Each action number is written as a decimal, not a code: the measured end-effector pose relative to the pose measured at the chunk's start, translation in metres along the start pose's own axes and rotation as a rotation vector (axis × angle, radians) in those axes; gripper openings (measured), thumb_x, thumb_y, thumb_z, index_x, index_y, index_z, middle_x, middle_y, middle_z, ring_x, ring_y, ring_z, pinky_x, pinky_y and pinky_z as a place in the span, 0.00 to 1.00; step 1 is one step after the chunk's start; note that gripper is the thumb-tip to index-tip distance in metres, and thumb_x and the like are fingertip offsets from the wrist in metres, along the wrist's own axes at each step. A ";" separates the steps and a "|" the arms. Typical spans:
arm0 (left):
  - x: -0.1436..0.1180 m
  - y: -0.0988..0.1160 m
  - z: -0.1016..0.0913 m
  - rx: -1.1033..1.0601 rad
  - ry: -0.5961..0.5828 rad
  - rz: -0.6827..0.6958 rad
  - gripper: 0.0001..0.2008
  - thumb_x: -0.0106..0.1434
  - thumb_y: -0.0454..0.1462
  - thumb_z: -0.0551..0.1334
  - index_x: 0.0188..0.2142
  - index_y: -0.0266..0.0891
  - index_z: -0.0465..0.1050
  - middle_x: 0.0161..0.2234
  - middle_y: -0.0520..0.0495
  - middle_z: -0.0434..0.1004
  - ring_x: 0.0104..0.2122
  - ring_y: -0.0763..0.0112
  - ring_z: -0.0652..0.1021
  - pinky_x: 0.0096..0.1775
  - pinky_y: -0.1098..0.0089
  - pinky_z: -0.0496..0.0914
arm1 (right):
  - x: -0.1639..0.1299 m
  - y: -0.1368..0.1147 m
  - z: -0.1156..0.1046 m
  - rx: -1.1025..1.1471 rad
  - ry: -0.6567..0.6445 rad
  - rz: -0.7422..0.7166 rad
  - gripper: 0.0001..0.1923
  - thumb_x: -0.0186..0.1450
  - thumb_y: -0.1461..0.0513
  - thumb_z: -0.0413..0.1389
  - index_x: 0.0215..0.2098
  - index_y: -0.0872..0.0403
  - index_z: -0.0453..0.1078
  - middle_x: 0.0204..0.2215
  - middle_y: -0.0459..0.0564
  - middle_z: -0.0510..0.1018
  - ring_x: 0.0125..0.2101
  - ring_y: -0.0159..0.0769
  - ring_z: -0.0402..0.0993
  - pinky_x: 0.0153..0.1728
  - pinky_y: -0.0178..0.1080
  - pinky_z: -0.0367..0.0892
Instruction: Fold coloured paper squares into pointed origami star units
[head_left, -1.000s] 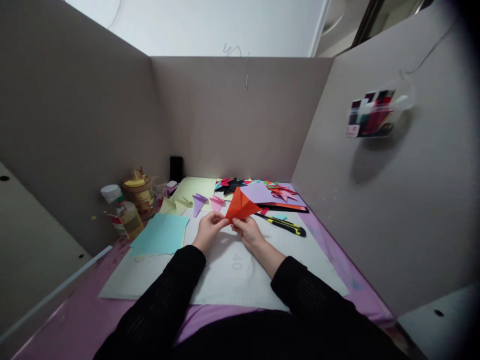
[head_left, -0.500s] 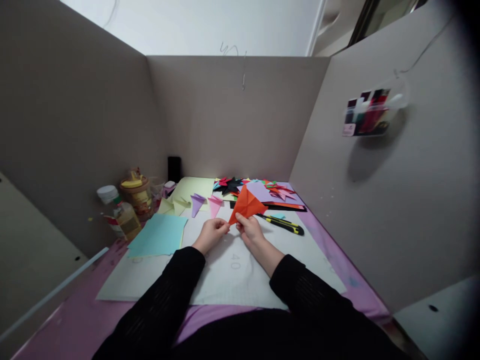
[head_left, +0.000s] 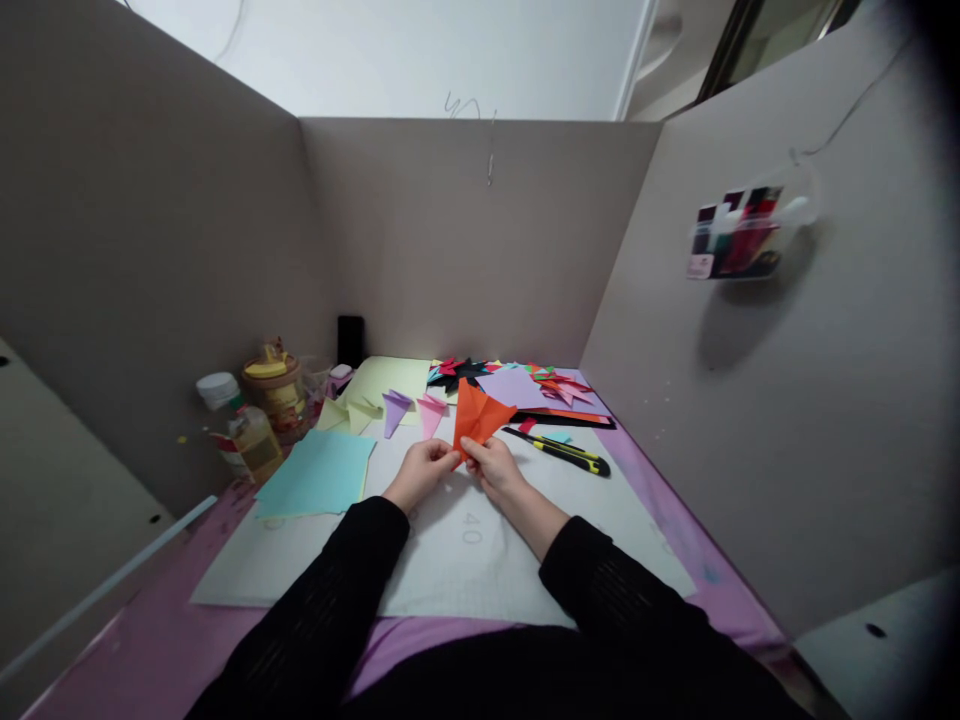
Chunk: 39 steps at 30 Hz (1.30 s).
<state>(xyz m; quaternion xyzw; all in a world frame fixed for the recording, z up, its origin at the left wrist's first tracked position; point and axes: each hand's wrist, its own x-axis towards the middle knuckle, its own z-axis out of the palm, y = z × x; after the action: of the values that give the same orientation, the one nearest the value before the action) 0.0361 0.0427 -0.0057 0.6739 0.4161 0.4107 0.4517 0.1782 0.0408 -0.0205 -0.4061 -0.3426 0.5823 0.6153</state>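
Between my two hands stands an orange folded paper [head_left: 478,412], its wide creased end up and its narrow end down. My left hand [head_left: 424,467] pinches the lower left tip between thumb and fingers. With thumb in front and fingers behind, my right hand [head_left: 491,464] grips the paper near its bottom. Just beyond lie a pink folded paper piece [head_left: 431,411] and a purple folded paper piece [head_left: 394,411], with pale yellow folded pieces [head_left: 346,413] to their left. A black and yellow utility knife [head_left: 574,455] rests to the right of my right hand.
Under my hands a white sheet [head_left: 435,580] covers part of the pink tabletop [head_left: 180,620]. Blue paper squares [head_left: 319,470] lie at left, near a bottle [head_left: 251,430] and a brown tub [head_left: 277,395]. Colourful folded stars [head_left: 562,385] are heaped at the back. Grey panels [head_left: 465,230] enclose the table.
The orange paper has tilted leftward and come down slightly, its top now more upright. My right hand has shifted a little left and lower along it. My left hand stays nearly in place.
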 end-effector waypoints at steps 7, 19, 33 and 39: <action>0.002 0.005 -0.004 -0.210 0.029 -0.094 0.15 0.50 0.46 0.65 0.25 0.35 0.69 0.19 0.54 0.68 0.18 0.79 0.64 0.21 0.76 0.57 | -0.002 0.000 -0.001 -0.115 -0.093 0.035 0.17 0.44 0.55 0.66 0.23 0.59 0.69 0.13 0.42 0.68 0.14 0.24 0.58 0.15 0.30 0.51; 0.007 -0.008 -0.007 -0.320 0.108 -0.070 0.15 0.50 0.45 0.66 0.26 0.35 0.69 0.19 0.55 0.67 0.17 0.80 0.64 0.21 0.76 0.57 | -0.007 0.002 -0.002 -0.233 -0.199 0.055 0.16 0.47 0.56 0.65 0.26 0.60 0.72 0.13 0.44 0.69 0.13 0.23 0.56 0.15 0.30 0.49; 0.007 -0.003 -0.007 -0.244 0.179 -0.038 0.16 0.50 0.46 0.65 0.23 0.36 0.66 0.18 0.56 0.66 0.17 0.79 0.64 0.22 0.75 0.57 | -0.007 0.004 -0.003 -0.355 -0.169 -0.120 0.11 0.51 0.58 0.60 0.28 0.59 0.73 0.22 0.47 0.75 0.21 0.29 0.65 0.22 0.31 0.57; 0.014 -0.007 -0.026 -0.346 0.350 -0.028 0.16 0.50 0.47 0.65 0.24 0.36 0.67 0.19 0.55 0.66 0.17 0.80 0.64 0.22 0.75 0.57 | -0.014 -0.007 0.000 -0.451 -0.236 -0.038 0.07 0.49 0.61 0.60 0.21 0.59 0.71 0.15 0.44 0.71 0.16 0.25 0.59 0.18 0.30 0.51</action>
<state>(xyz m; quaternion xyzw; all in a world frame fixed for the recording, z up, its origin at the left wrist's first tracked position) 0.0149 0.0650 -0.0036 0.4992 0.4209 0.5799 0.4871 0.1800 0.0272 -0.0135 -0.4560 -0.5409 0.5226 0.4758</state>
